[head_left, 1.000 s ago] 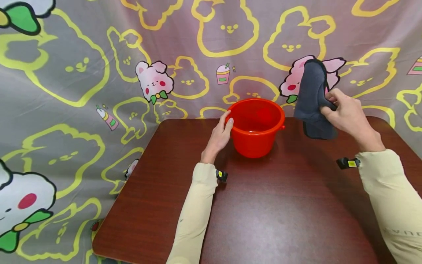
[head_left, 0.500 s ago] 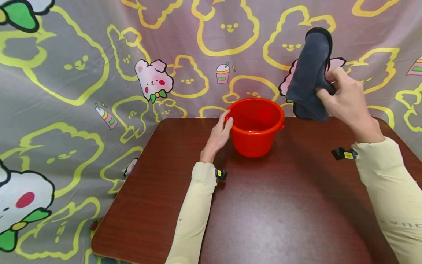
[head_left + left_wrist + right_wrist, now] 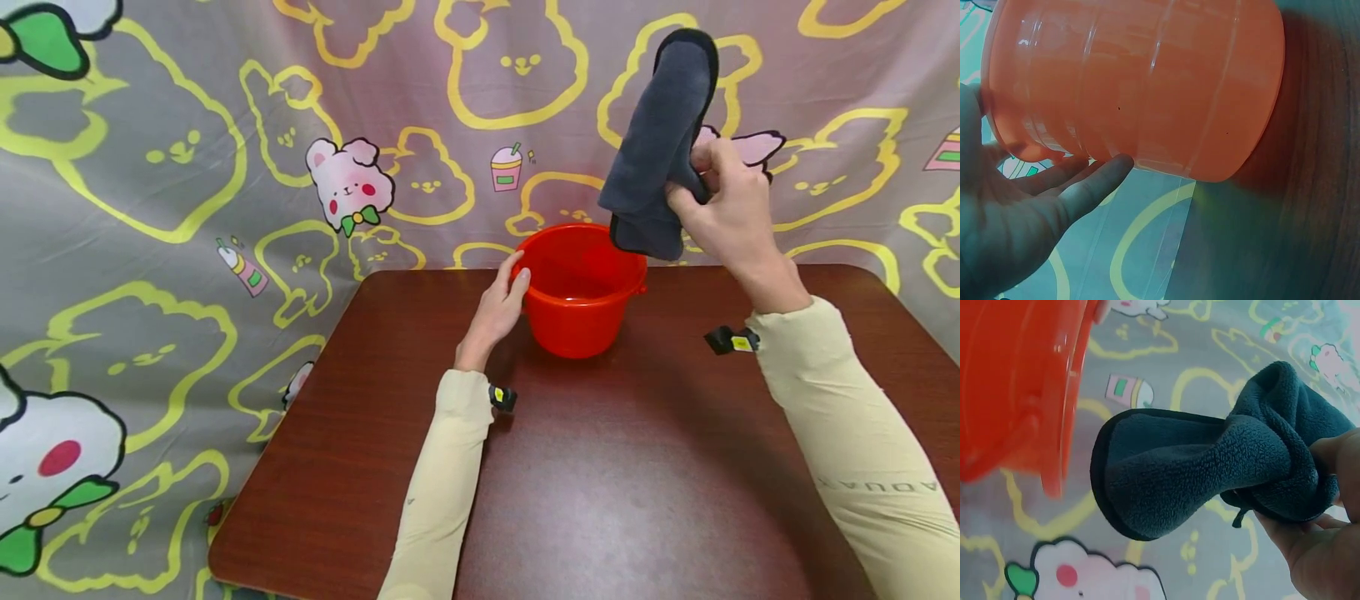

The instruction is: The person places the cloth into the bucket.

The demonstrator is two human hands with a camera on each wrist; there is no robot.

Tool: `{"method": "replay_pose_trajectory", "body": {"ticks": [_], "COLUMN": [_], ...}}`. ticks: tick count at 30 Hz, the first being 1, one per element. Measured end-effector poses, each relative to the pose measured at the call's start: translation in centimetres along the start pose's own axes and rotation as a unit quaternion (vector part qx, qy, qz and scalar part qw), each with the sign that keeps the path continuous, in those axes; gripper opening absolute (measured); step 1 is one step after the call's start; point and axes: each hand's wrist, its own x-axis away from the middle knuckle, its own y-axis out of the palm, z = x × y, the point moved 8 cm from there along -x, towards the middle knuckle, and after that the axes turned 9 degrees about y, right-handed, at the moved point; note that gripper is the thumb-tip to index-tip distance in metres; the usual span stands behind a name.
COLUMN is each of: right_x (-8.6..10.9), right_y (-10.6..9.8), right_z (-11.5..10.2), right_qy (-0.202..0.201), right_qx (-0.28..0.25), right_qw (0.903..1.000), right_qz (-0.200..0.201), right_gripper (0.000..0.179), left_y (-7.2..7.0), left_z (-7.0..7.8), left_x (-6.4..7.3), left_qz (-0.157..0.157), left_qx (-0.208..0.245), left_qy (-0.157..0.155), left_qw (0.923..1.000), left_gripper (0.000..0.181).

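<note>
A red plastic bucket (image 3: 576, 321) stands upright on the table, its mouth facing up. My left hand (image 3: 495, 312) rests against its left side near the rim; in the left wrist view, fairly straight fingers (image 3: 1094, 187) lie along the orange-looking wall. In the air, right of and above the bucket, my right hand (image 3: 723, 200) pinches a dark grey cleaning cloth (image 3: 663, 133) with black edging. The right wrist view shows the plush cloth (image 3: 1179, 469) folded and bunched at the thumb and fingers, its rounded end toward the bucket. The bucket's bottom inside is hidden.
The dark brown wooden table (image 3: 600, 492) has rounded corners and reaches back to a patterned curtain (image 3: 420, 92). Small black cameras sit at both wrists. A bare stretch of tabletop lies in front of the bucket.
My right hand has lifted the cloth and carried it leftward, so that its lower end now overlaps the bucket's back right rim in the head view. My left hand and the bucket have stayed put.
</note>
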Motion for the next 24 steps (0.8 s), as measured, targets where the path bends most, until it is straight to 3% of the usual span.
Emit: {"method": "replay_pose_trajectory", "body": {"ticks": [5,13,18,21,24], "right_x": [0.3,1.8,2.8,3.5,4.0], "right_y": [2.1,5.3,7.3,8.0,7.9], "right_z": [-0.2,1.3,2.4,2.7,2.6], "right_qy": [0.01,0.058,0.09,0.092,0.077], "right_qx": [-0.014,-0.024,-0.012,0.001,0.016], "right_qw": [0.9996,0.996,0.9884,0.9829,0.9828], "right_qz": [-0.023,-0.063,-0.122,-0.159,-0.167], "right_gripper": [0.029,0.031,0.036,0.037,0.034], "left_y": [0.0,0.2,0.3,0.4,0.3], "left_z": [0.1,0.2,0.0,0.0,0.0], "left_x": [-0.1,0.1,0.0,0.1,0.0], "left_qz": [0.007,-0.007,-0.008,-0.008,-0.005], "left_qx": [0.0,0.005,0.006,0.009,0.001], "left_qy": [0.002,-0.004,-0.008,-0.006,-0.002], "left_qw": [1.0,1.0,0.9999,0.9999,1.0], "left_gripper": [0.051,0.052,0.051,0.053,0.054]}}
